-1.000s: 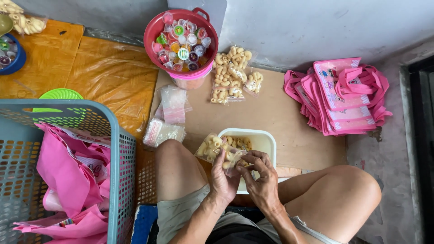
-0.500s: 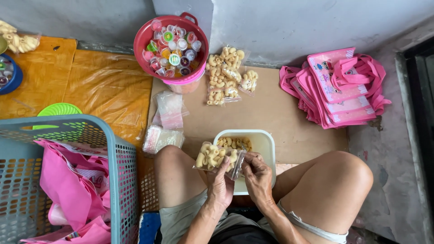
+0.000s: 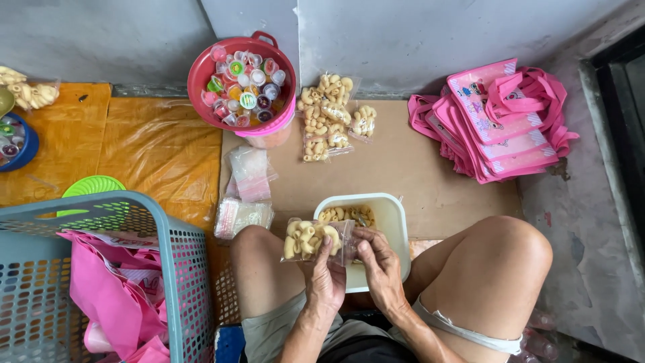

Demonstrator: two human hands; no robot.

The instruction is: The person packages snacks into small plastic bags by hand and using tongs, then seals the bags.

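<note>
Both hands, left hand [image 3: 327, 279] and right hand [image 3: 379, 262], pinch 1 clear snack bag [image 3: 314, 240] over a white tub [image 3: 390, 222].

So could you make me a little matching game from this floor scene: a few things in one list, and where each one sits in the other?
Things:
1. small clear bag of snacks
2. red bucket of jelly cups
3. pile of pink bags
4. white tub

Places:
A. far right on the floor
B. between the knees
C. held in both hands
D. by the wall, top middle

Pairs: 1-C, 2-D, 3-A, 4-B
</note>
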